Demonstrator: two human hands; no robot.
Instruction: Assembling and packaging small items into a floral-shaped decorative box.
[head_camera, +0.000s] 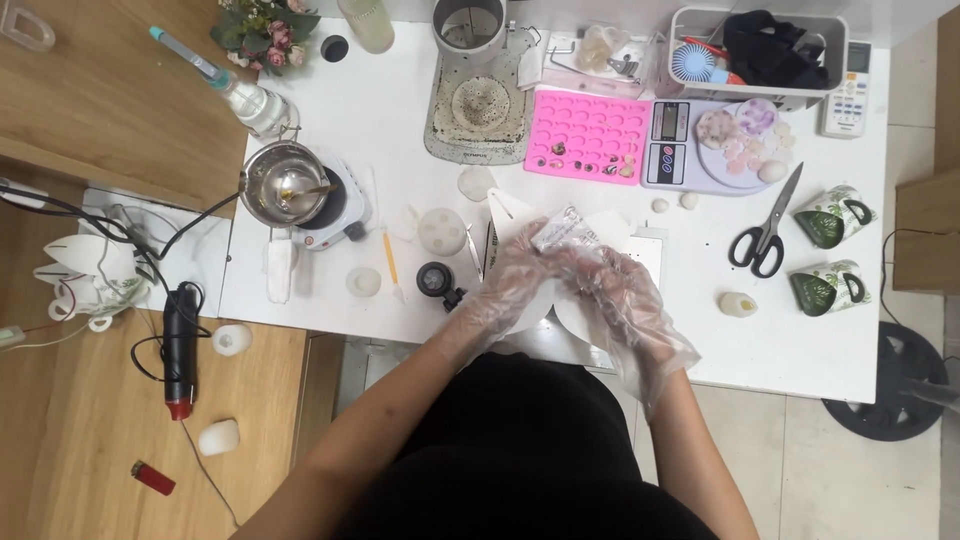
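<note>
Gloves are loose and slippery on the left hand (515, 275) and right hand (610, 290), both closed on a small clear packet (565, 230) held just above the white tabletop (400, 110), so it could slip and spill onto the paper (615, 335) below.

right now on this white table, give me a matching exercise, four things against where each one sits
Things:
1. scissors
2. pink mould
3. metal pot
4. small clear packet

Places:
A. on the small hotplate at the table's left end
B. between the gloved left hand and right hand
C. left of the two leaf-patterned cups
D. just left of the digital scale

Pairs: 1-C, 2-D, 3-A, 4-B
</note>
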